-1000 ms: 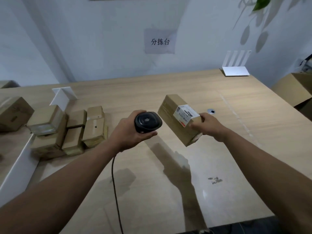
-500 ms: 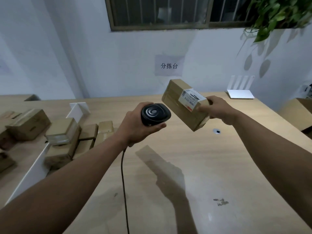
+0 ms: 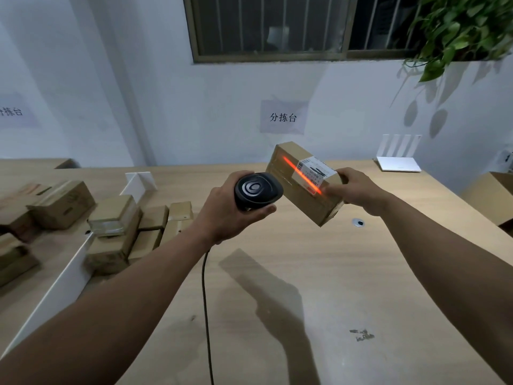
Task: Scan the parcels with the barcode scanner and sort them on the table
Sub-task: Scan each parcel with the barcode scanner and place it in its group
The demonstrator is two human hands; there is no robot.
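**Scan line on the parcel label**

Head view: the right hand (image 3: 358, 191) gripped a small cardboard parcel (image 3: 302, 187) by its near end, holding it tilted in the air above the counter (image 3: 319, 273). The left hand (image 3: 227, 215) was wrapped around the barcode scanner (image 3: 258, 191), just beside the parcel's left side, its red line crossing the shipping label (image 3: 315, 173). The box looked light and rigid, easily held one-handed by an end. More parcels (image 3: 116, 220) lay stacked at the left.
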